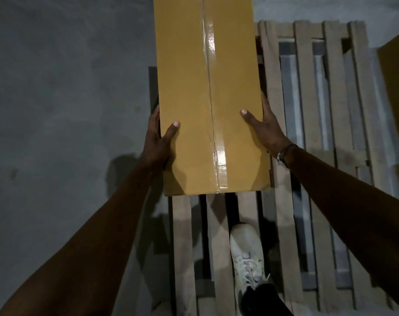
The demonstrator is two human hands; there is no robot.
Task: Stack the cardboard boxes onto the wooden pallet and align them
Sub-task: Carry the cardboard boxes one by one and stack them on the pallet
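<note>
Long tan tape-sealed cardboard box (207, 96) lies over the left edge of the slatted wooden pallet (308, 133); left hand (156, 137) and right hand (265, 128) clasp its opposite sides, thumbs on top; pale sneaker (246, 258) stands on the near slats.

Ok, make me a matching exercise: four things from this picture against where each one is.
Things:
1. box
2. shoe
3. wristband
4. tape

Places:
A. on the right wrist
B. between both hands
C. along the box top's middle
D. on the pallet slats, near edge

Pairs: 1-B, 2-D, 3-A, 4-C. The left hand and right hand press the box's long sides.
</note>
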